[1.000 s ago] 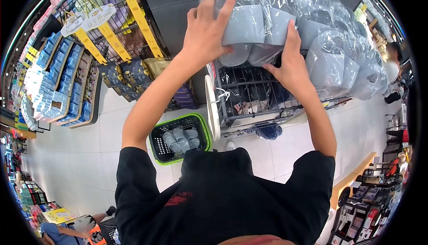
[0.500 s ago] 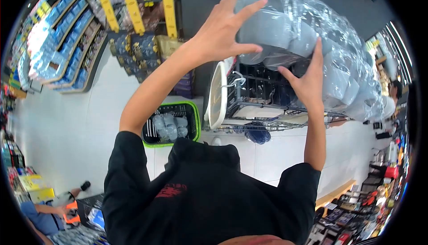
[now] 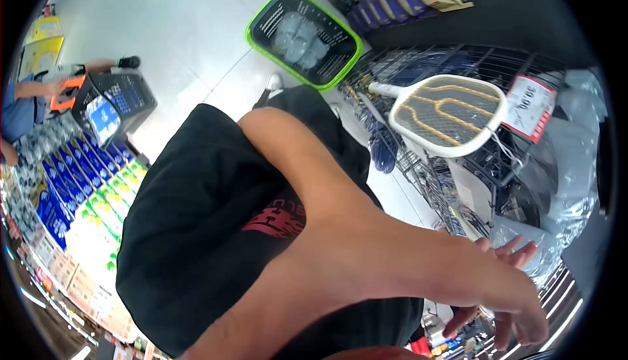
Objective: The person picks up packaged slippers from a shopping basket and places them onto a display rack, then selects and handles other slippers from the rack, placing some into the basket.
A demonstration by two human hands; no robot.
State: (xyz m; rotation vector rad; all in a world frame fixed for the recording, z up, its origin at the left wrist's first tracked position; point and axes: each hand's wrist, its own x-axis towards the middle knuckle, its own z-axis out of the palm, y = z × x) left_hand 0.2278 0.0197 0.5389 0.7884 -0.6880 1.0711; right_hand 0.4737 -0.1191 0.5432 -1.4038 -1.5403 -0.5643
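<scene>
My left hand (image 3: pixel 399 262) is very close to the camera, its thumb toward the lower left and its fingers stretched to the lower right. It is open, with nothing in it. Behind it, partly hidden, my right hand (image 3: pixel 517 252) shows spread fingers overlapping the edge of the clear plastic wrap. That wrap covers a long row of pale grey-blue rounded containers (image 3: pixel 570 154) on top of a black wire rack (image 3: pixel 425 177). A white racket with a mesh face (image 3: pixel 451 114) lies on the rack beside a red-and-white price card (image 3: pixel 531 108).
A black basket with a green rim (image 3: pixel 356 42) stands on the floor, holding several similar pale containers (image 3: pixel 301 39). Purple packets (image 3: pixel 392 3) are stacked at the top. At left, a person in blue (image 3: pixel 26 108) is by a dark cart (image 3: pixel 121 101) and blue packs (image 3: pixel 78 170).
My view has swung, bringing the basket to the top and the rack to the right. Both hands have come away from around the wrapped containers; the left is now close to the camera.
</scene>
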